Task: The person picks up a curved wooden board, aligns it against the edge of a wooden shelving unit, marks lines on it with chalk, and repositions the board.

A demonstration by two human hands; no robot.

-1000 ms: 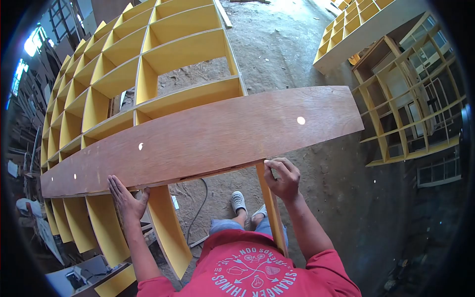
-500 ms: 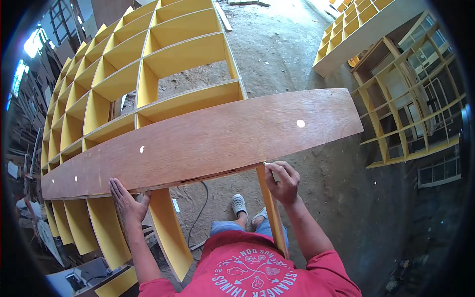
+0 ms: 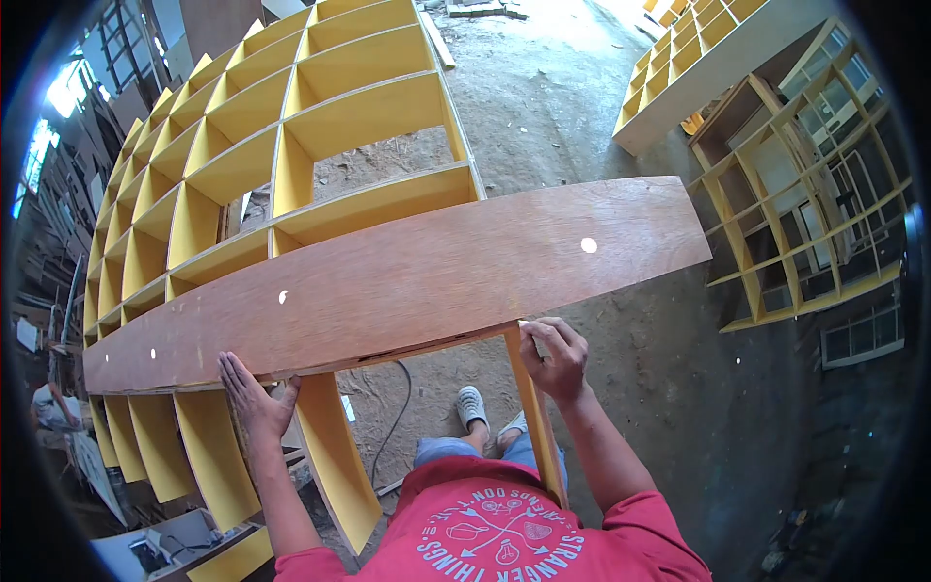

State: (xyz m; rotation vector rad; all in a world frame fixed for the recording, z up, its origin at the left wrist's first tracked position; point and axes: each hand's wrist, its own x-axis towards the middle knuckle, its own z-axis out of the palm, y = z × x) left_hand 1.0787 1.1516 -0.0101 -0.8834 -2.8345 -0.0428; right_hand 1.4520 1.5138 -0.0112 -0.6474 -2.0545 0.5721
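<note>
1. Evidently, a long plywood board (image 3: 427, 276) lies across the near part of a yellow grid frame (image 3: 373, 201), covering some of its cells. Its right end overhangs well past the frame's right edge; its left end reaches the frame's left edge.
2. The left hand (image 3: 259, 403) is open, fingers together and thumb spread, pressed to the board's near edge rather than closed round it. The right hand (image 3: 558, 361) makes a narrow pinch on a small pale piece (image 3: 524, 324), too small to name, at that edge beside a narrow yellow slat (image 3: 535, 417).
3. The board looks thin, stiff across its width, probably light but awkward for its length, and likely to flex. Its long edges, one hand either side of the middle, seem the best hold; the near edge looks rough.
4. Its long axis runs left to right, the blunt right end angled farther away, the left end tapering.
</note>
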